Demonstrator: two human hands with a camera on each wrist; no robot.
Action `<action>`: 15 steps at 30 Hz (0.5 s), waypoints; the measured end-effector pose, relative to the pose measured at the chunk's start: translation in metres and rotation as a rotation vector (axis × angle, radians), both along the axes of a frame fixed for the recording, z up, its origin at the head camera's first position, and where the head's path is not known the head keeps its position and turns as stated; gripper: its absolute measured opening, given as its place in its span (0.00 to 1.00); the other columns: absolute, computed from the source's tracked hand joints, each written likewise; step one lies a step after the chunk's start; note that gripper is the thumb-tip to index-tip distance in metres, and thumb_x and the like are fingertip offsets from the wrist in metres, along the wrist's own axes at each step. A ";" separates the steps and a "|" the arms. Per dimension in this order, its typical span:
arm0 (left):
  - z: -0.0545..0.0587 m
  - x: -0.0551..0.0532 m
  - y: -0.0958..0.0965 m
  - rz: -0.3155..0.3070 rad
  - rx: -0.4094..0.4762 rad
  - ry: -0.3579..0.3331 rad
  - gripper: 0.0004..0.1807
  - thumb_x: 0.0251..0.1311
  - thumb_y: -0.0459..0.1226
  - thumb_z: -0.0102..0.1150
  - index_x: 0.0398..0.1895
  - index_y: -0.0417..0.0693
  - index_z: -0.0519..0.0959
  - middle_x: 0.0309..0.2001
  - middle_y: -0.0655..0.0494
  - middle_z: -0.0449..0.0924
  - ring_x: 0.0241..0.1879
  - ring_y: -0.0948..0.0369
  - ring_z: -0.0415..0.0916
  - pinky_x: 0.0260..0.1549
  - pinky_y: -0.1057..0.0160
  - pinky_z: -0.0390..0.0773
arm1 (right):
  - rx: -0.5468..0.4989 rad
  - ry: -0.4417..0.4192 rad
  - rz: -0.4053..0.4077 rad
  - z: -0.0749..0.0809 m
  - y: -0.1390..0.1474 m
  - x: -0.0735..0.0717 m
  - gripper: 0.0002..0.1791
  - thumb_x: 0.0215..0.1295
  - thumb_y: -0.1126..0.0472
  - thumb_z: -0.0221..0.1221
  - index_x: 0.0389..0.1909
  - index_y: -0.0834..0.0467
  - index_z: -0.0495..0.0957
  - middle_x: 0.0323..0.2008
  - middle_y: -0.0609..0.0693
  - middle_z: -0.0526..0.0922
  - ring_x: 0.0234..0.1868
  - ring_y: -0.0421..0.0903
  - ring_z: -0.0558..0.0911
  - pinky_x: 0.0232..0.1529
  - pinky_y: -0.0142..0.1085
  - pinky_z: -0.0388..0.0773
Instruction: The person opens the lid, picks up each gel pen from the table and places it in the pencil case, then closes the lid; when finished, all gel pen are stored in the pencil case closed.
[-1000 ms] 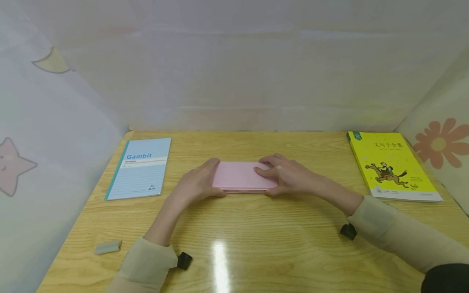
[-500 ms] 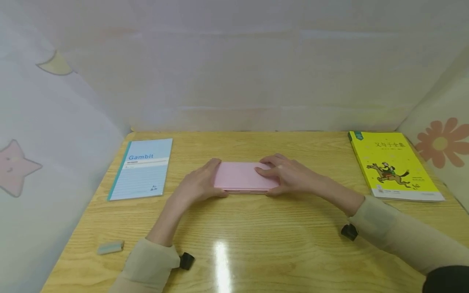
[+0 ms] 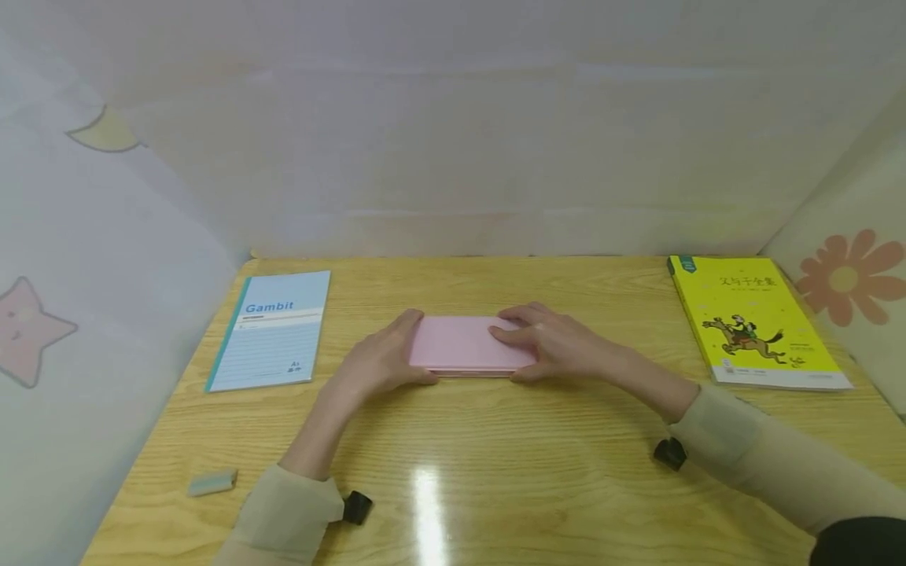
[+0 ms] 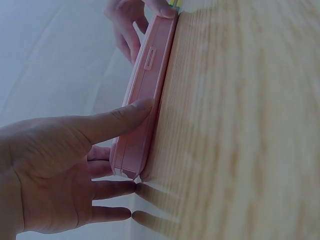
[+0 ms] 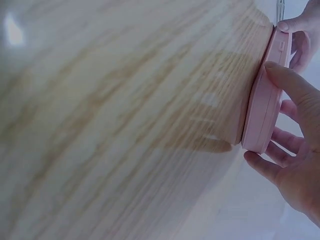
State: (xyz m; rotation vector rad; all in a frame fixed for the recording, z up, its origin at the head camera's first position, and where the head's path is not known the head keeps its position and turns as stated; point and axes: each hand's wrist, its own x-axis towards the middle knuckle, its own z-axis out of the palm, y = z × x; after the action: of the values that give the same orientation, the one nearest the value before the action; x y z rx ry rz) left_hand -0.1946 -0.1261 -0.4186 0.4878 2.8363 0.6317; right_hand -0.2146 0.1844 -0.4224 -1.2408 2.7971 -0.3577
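Note:
A pink pencil case (image 3: 460, 342) lies flat on the wooden table in the middle of the head view, lid down, with a small clasp on its near side (image 4: 150, 57). My left hand (image 3: 378, 354) grips its left end, the thumb on the near side and the fingers toward the far side. At the right end my right hand (image 3: 559, 342) holds it the same way, thumb in front, one finger bent over the top. In the right wrist view the thumb (image 5: 287, 80) presses the near side, and a lower fingertip meets the case's end corner.
A blue Gambit notebook (image 3: 272, 330) lies at the left back, and a yellow book (image 3: 760, 322) with a horse picture at the right back. A small grey-green block (image 3: 212, 482) sits at the front left. Pale cloth walls (image 3: 453, 141) enclose the table.
Both hands stay on the pencil case, which keeps its place on the table. Only the head view shifts slightly.

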 end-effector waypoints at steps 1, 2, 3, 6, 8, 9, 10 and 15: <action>0.000 0.000 -0.001 -0.002 0.002 0.001 0.56 0.50 0.54 0.79 0.78 0.47 0.58 0.73 0.45 0.70 0.64 0.44 0.77 0.60 0.40 0.81 | -0.007 -0.005 -0.001 -0.001 0.000 0.000 0.44 0.58 0.41 0.73 0.73 0.52 0.71 0.75 0.61 0.69 0.75 0.62 0.69 0.71 0.59 0.74; 0.000 -0.001 -0.001 -0.002 0.006 0.000 0.56 0.50 0.54 0.79 0.78 0.47 0.58 0.73 0.45 0.71 0.64 0.44 0.77 0.59 0.40 0.81 | -0.016 -0.009 -0.003 -0.001 0.000 0.000 0.44 0.58 0.41 0.73 0.73 0.52 0.71 0.75 0.60 0.69 0.75 0.62 0.69 0.72 0.59 0.72; -0.001 -0.001 -0.001 -0.006 0.011 0.003 0.56 0.50 0.53 0.79 0.78 0.47 0.59 0.72 0.45 0.71 0.63 0.44 0.78 0.59 0.40 0.81 | -0.026 -0.013 -0.005 -0.002 0.000 -0.001 0.44 0.58 0.41 0.73 0.73 0.52 0.71 0.75 0.60 0.69 0.75 0.62 0.69 0.73 0.59 0.71; -0.002 -0.003 -0.002 -0.012 0.023 0.002 0.56 0.50 0.53 0.79 0.78 0.47 0.59 0.72 0.45 0.71 0.63 0.44 0.78 0.60 0.40 0.81 | -0.063 -0.034 -0.015 -0.006 0.000 -0.001 0.44 0.58 0.42 0.73 0.73 0.52 0.71 0.76 0.60 0.68 0.76 0.61 0.68 0.75 0.59 0.68; -0.003 -0.004 -0.004 -0.015 0.023 0.002 0.55 0.50 0.54 0.79 0.77 0.46 0.59 0.72 0.45 0.71 0.63 0.45 0.78 0.60 0.40 0.80 | -0.083 -0.049 -0.020 -0.009 0.000 -0.002 0.44 0.58 0.41 0.73 0.73 0.52 0.70 0.76 0.59 0.68 0.77 0.61 0.67 0.76 0.58 0.67; -0.003 -0.005 -0.005 -0.015 0.021 0.002 0.55 0.51 0.54 0.78 0.78 0.46 0.58 0.72 0.44 0.71 0.63 0.44 0.77 0.60 0.40 0.80 | -0.092 -0.055 -0.022 -0.011 -0.001 -0.003 0.44 0.59 0.41 0.73 0.74 0.51 0.70 0.77 0.58 0.67 0.77 0.60 0.66 0.76 0.58 0.67; -0.004 -0.005 -0.007 -0.014 0.020 0.001 0.56 0.51 0.54 0.78 0.78 0.45 0.58 0.72 0.44 0.71 0.64 0.44 0.77 0.61 0.40 0.80 | -0.101 -0.065 -0.022 -0.012 -0.002 -0.003 0.44 0.59 0.41 0.72 0.74 0.51 0.69 0.77 0.58 0.67 0.77 0.60 0.66 0.76 0.58 0.67; -0.007 -0.008 -0.013 -0.010 0.024 -0.003 0.56 0.51 0.53 0.79 0.78 0.45 0.58 0.72 0.42 0.71 0.63 0.43 0.77 0.61 0.39 0.79 | -0.124 -0.076 -0.009 -0.020 -0.006 -0.007 0.44 0.61 0.41 0.71 0.75 0.51 0.68 0.78 0.58 0.65 0.79 0.60 0.64 0.77 0.59 0.65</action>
State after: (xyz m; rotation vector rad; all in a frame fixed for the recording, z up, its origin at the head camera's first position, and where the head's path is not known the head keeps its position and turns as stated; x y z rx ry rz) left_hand -0.2023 -0.1394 -0.4253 0.5038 2.8253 0.6646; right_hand -0.2218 0.1784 -0.4422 -1.2102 2.7549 -0.5749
